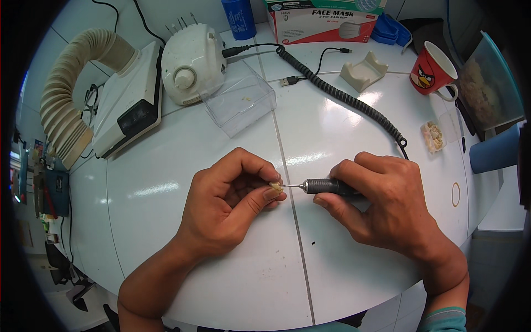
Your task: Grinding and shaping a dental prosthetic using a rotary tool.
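Note:
Between the thumb and fingertips of my left hand (218, 202) is a small yellowish, tooth-like piece (275, 187), mostly hidden by the fingers. My right hand (387, 199) grips a black rotary handpiece (319, 186), pointed left, its rear part covered by the palm. The thin metal bit (292, 186) reaches the piece; whether it touches cannot be made out. Both hands are over the middle of the white tiled table (238, 293). A black coiled cord (354, 102) runs from near the right hand back to the white control unit (191, 66).
At left stands a white box-shaped machine (124, 105) with a ribbed beige hose (58, 91). A clear plastic tray (243, 105) lies ahead of my left hand. Toward the right are a cream handpiece rest (363, 72), a red mug (428, 69) and a small container of tooth-like pieces (433, 136).

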`<state>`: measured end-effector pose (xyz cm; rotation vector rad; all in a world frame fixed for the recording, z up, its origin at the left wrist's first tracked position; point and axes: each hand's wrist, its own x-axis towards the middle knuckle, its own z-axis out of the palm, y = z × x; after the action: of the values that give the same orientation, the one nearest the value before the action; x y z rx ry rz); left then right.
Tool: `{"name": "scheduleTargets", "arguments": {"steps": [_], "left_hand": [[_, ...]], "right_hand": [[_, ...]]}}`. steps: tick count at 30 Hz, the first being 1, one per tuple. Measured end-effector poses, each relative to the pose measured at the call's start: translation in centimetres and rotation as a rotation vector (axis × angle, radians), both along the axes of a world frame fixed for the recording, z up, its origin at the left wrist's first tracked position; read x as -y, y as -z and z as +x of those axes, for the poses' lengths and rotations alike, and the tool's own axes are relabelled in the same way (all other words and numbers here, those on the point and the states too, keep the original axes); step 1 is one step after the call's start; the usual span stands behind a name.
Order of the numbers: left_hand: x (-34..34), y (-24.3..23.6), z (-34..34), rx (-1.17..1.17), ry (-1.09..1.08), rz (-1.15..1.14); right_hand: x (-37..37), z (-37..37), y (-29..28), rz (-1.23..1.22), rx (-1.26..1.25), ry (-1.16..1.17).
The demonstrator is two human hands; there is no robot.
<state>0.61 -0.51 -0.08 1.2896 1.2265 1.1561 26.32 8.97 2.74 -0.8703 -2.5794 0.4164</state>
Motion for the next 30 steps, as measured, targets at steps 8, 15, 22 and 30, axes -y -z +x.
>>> {"name": "scheduleTargets", "arguments": {"steps": [8,15,22,30], "left_hand": [[-0.08,0.27,0.01,0.020,0.028,0.022],[-0.10,0.47,-0.08,-0.009,0.038,0.042],[-0.09,0.44,-0.08,-0.018,0.045,0.069],[-0.03,0.34,-0.10,-0.020,0.050,0.071]], "right_hand": [[0.01,-0.02,0.07,0.018,0.009,-0.012],[0.08,0.04,-0.04,0.024,0.023,-0.019],[0.10,-0.03,0.10,0.023,0.007,-0.022],[0.08,-0.02,-0.27,0.010,0.032,-0.024]]}}
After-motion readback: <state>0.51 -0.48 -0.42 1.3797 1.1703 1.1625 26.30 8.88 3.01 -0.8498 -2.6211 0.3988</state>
